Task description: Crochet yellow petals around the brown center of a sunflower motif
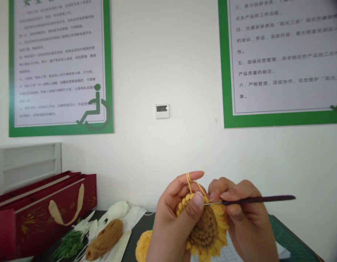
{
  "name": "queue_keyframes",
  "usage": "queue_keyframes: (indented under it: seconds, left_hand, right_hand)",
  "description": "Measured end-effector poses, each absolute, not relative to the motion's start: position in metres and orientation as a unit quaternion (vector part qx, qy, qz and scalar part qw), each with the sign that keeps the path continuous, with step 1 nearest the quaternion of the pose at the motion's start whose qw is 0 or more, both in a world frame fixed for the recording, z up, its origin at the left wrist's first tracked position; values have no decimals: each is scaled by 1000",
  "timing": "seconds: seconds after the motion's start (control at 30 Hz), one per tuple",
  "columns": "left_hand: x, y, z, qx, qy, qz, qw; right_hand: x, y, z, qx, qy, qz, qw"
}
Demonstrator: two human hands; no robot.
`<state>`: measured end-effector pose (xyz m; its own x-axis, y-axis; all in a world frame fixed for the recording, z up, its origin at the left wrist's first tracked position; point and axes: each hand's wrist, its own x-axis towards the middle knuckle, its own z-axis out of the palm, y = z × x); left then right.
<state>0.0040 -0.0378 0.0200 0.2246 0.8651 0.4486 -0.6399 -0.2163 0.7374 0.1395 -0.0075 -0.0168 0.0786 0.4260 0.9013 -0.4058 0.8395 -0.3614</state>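
My left hand (174, 214) is closed on a round crocheted flower (206, 229) with a brown centre and yellow petals, its thumb pressed on the upper edge. Yellow yarn (189, 182) loops over the raised left index finger and runs down to the work. In my right hand (245, 214) is a crochet hook (262, 199) with a dark handle, pinched between the fingers. The hook's thin metal shaft reaches to the flower's top edge beside the left thumb; its tip is hidden there.
A yellow yarn ball (143, 245) lies left of my left wrist. Farther left are a brown skein (105, 238), green yarn (67, 245), white yarn (118, 210) and dark red gift bags (48, 214). A green cutting mat (290, 236) and paper (281, 251) lie at right.
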Motion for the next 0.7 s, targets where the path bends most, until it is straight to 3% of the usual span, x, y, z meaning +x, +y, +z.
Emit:
queue_keyframes:
  seconds: [0.23,0.7]
  left_hand:
    - [3,-37,19,468,129,577,657]
    - [1,-28,18,433,59,552,710]
  right_hand:
    - [145,-9,-10,18,-658,278,700]
    - [118,-16,-16,-8,-519,329,789]
